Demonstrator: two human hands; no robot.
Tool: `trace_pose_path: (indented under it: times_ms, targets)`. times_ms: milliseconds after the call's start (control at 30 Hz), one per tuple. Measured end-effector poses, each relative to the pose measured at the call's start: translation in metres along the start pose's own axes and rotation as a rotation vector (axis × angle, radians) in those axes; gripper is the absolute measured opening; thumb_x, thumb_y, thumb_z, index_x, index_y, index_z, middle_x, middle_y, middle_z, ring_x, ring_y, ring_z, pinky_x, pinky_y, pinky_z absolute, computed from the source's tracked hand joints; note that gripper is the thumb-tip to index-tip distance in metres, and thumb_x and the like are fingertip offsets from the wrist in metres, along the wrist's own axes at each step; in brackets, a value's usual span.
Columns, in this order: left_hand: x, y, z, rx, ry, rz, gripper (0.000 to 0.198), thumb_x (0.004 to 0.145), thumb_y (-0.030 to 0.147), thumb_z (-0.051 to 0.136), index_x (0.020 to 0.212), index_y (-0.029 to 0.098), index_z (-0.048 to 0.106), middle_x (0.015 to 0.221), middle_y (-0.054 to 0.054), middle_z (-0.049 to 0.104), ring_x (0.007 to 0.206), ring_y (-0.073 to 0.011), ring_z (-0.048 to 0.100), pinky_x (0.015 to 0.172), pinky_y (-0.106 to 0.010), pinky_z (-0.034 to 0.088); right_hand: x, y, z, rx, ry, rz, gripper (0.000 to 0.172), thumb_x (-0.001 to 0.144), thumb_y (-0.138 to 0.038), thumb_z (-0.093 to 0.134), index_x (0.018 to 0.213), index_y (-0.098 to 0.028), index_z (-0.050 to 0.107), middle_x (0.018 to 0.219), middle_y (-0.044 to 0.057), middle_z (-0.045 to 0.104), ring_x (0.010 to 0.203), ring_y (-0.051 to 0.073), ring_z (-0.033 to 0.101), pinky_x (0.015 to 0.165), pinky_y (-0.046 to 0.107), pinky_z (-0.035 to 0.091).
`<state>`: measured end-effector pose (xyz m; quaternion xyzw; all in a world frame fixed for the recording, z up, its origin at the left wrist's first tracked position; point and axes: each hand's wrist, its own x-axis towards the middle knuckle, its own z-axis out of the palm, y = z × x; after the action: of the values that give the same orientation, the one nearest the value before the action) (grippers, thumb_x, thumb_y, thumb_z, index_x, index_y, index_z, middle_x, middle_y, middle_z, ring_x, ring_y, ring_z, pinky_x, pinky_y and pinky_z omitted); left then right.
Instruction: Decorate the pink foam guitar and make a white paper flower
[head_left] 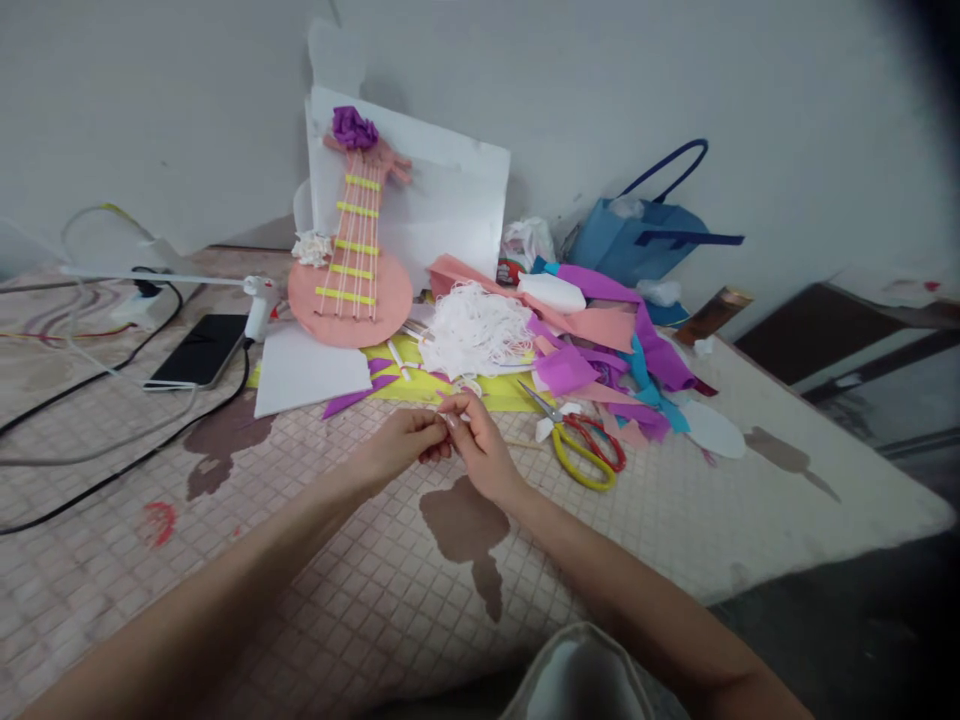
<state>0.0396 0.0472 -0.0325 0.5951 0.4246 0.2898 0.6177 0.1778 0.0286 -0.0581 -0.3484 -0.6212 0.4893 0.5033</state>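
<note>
While your left hand (pixel 409 440) and right hand (pixel 481 448) meet over the table (pixel 322 610), their fingertips bunch in close, maybe because the work is tiny; I cannot tell what, if anything, is between them. Just past your right hand lie the scissors (pixel 555 413), with their handles toward you, so they look easy to grab. The heap of white string (pixel 476 335) is right behind your hands, perhaps to be in reach. Off to the left, the glue gun (pixel 259 305) is near the phone (pixel 201 350). Farther back, the pink paper guitar (pixel 349 285) leans on the white board (pixel 457 210), which seems to prop it up.
</note>
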Motion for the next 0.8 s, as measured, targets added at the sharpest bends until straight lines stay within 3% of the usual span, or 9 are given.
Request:
trace_pose_path:
  times_ms: [100, 300, 567, 800]
  targets:
    - [0.000, -0.005, 0.000, -0.052, 0.023, -0.009, 0.022, 0.076, 0.030, 0.053, 0.061, 0.014, 0.053, 0.057, 0.001, 0.053, 0.050, -0.0063, 0.044, 0.049, -0.019, 0.036, 0.000, 0.000, 0.002, 0.055, 0.018, 0.025, 0.016, 0.090, -0.039, 0.043, 0.097, -0.025, 0.046, 0.070, -0.003, 0.046, 0.058, 0.010, 0.050, 0.055, 0.024, 0.043]
    - [-0.005, -0.006, -0.011, -0.223, -0.100, -0.059, 0.023, 0.077, 0.035, 0.060, 0.077, 0.012, 0.066, 0.073, -0.004, 0.065, 0.060, -0.0067, 0.053, 0.059, -0.020, 0.043, 0.007, -0.001, -0.001, 0.254, 0.096, 0.131, 0.013, 0.084, -0.034, 0.050, 0.091, -0.024, 0.046, 0.075, -0.004, 0.044, 0.050, 0.005, 0.042, 0.041, 0.018, 0.030]
    - [-0.010, -0.001, -0.015, -0.217, -0.064, -0.143, 0.018, 0.076, 0.029, 0.063, 0.073, 0.013, 0.069, 0.073, -0.005, 0.069, 0.060, -0.0071, 0.059, 0.056, -0.017, 0.044, 0.003, -0.004, -0.003, -0.050, 0.020, 0.000, 0.009, 0.090, -0.030, 0.043, 0.094, -0.024, 0.048, 0.078, -0.003, 0.046, 0.057, 0.008, 0.043, 0.052, 0.021, 0.038]
    - [-0.011, 0.003, -0.012, -0.098, -0.051, -0.068, 0.022, 0.078, 0.023, 0.056, 0.062, 0.012, 0.065, 0.060, -0.001, 0.065, 0.050, -0.0052, 0.054, 0.050, -0.016, 0.039, -0.003, -0.002, 0.007, -0.163, 0.035, -0.061, 0.007, 0.094, -0.026, 0.036, 0.093, -0.024, 0.043, 0.068, -0.005, 0.042, 0.054, 0.009, 0.042, 0.052, 0.023, 0.037]
